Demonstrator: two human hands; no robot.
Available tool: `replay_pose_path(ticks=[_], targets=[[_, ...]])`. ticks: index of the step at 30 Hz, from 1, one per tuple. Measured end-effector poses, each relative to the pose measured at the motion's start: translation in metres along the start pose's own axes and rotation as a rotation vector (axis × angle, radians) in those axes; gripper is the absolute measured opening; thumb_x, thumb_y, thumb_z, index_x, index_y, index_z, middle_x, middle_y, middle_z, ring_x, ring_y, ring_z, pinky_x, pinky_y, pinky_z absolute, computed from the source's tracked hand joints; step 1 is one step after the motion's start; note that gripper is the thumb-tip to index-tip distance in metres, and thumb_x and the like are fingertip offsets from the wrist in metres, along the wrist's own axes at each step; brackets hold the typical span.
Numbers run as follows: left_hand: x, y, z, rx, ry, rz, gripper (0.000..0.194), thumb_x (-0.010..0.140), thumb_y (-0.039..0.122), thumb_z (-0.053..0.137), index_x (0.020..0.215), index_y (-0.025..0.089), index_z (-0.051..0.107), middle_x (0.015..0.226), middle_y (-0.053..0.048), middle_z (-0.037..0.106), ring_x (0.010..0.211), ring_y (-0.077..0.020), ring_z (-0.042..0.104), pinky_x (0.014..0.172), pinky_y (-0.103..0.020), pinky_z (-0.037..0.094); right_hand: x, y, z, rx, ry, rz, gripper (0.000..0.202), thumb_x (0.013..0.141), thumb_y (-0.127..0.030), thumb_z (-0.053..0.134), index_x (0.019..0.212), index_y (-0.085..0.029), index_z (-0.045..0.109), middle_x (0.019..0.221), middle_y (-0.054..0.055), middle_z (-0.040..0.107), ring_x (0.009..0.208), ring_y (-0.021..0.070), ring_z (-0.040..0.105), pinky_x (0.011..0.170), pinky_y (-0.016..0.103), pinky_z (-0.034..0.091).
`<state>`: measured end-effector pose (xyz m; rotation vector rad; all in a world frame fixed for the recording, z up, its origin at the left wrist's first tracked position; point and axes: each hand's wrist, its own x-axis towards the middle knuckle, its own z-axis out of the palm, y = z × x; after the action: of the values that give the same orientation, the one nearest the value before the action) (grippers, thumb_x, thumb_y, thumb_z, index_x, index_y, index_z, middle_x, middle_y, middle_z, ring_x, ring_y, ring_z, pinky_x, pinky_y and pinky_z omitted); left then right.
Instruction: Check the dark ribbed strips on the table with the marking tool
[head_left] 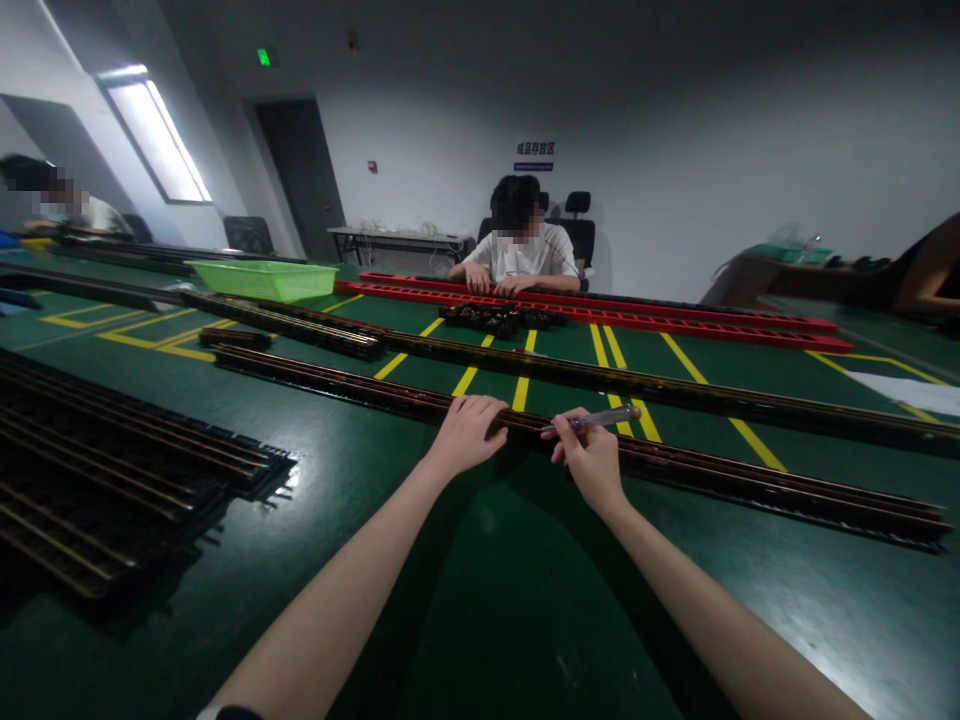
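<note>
A long black track strip with copper-coloured rails (720,465) lies across the green table in front of me. My left hand (469,430) rests over this strip, fingers on top and far side, thumb on the near side, closed around it. Just to the right, my right hand (592,455) pinches a pen with a clear barrel (606,417). Its thin tip points left, down at the strip; whether it touches cannot be made out.
Stacked strips (135,450) lie at left; another long strip (675,395) runs behind mine. Beyond are a green basket (266,280), red slotted rails (712,328) and a pile of dark pieces (499,320) before a seated co-worker (555,250). Yellow tape lines mark the table.
</note>
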<state>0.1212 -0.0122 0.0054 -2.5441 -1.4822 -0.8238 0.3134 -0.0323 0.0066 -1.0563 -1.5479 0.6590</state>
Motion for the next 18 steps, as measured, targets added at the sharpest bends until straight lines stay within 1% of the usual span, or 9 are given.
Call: replay_pose_path(ticks=[8,18], targets=[[0.0004,0.0016,-0.0005,0.025,-0.02,-0.017,0.034,0.087,0.039,0.051,0.112,0.018,0.055,0.116,-0.006,0.062,0.11,-0.0212,0.053,0.099,-0.04,0.034,0.0003,0.0,0.0003,0.015,0.007,-0.003,0.036,0.085,-0.053,0.051,0.075,-0.018,0.056,0.069,0.005,0.069,0.042,0.0118,0.057,0.037,0.022,0.043],[0.0012,0.0027,-0.0018,0.052,-0.032,-0.033,0.033,0.087,0.04,0.051,0.112,0.019,0.054,0.116,-0.005,0.061,0.11,-0.0211,0.053,0.099,-0.039,0.034,0.0003,-0.0016,-0.0003,-0.006,0.0,0.008,0.039,0.085,-0.056,0.049,0.075,-0.018,0.056,0.07,0.007,0.07,0.043,0.0131,0.058,0.038,0.024,0.043]])
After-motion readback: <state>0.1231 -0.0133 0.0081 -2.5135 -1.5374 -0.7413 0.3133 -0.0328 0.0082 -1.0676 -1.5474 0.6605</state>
